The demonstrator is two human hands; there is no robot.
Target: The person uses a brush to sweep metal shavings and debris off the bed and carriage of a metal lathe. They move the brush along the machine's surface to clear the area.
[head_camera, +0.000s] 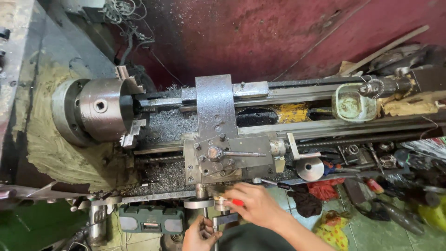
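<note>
Right hand at front of lathe carriage, grip clenched round small brass-coloured knob with red part, placed at carriage edge for easy reach. Left hand lower, grip closed on thin metal handle below handwheel, steadying. Chuck at left holds no workpiece, jaws apart. Metal shavings litter bed. White tub sits on rails at far right, out of the way.
</note>
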